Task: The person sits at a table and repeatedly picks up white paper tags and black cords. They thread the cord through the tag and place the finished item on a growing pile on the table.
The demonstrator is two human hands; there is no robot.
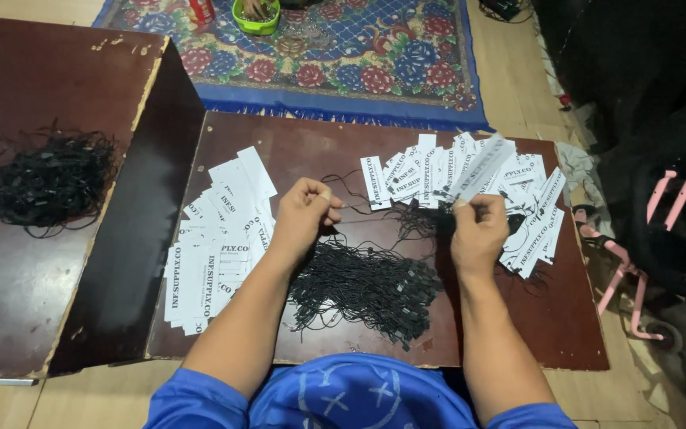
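My left hand (307, 210) is pinched shut on a thin black string (356, 208) that runs rightward. My right hand (478, 226) grips a white paper tag (482, 164) that sticks up and away from the fingers. Between my forearms lies a loose heap of black strings (363, 286) on the dark wooden board (518, 318). A spread of white printed tags with strings (454, 171) fans out behind and right of my right hand. A stack of plain white tags (216, 238) lies left of my left hand.
A second tangle of black strings (49, 183) rests on a brown board (33, 302) at the left. A blue floral rug (343, 56) with a green bowl (256, 17) lies beyond. A pink frame (637, 270) and dark cloth (645, 95) stand at the right.
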